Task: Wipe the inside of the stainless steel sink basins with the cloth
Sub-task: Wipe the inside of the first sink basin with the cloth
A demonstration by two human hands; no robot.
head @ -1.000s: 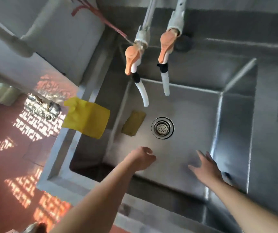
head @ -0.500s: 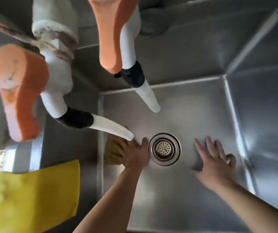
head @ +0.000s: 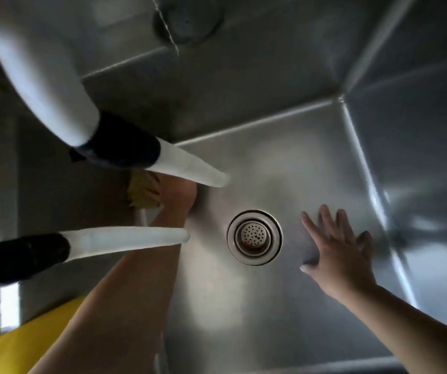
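1. I am at the pick-up step: my left hand point(head: 175, 197) is down at the left edge of the basin floor, on the yellow-brown cloth point(head: 142, 194) that lies where the floor meets the left wall. A tap spout crosses over the hand, so I cannot tell whether my fingers have curled round the cloth or only touch it.
2. My right hand point(head: 338, 249) is spread, fingers straight, holding nothing, flat on or just over the floor to the right of the drain point(head: 254, 237).
3. No wiping looks begun, by my reckoning. Next I need a firm hold of the cloth, then to draw it out from under the spouts and sweep it over the sink point(head: 284, 168) floor and walls, working round the drain.
4. Counted: two hands, one cloth in the basin, one drain, one basin in view.
5. Also two white spouts point(head: 190, 168) with black collars, one round fitting high on the back wall, and one bright yellow sheet point(head: 22, 344) at the lower left, outside the basin.
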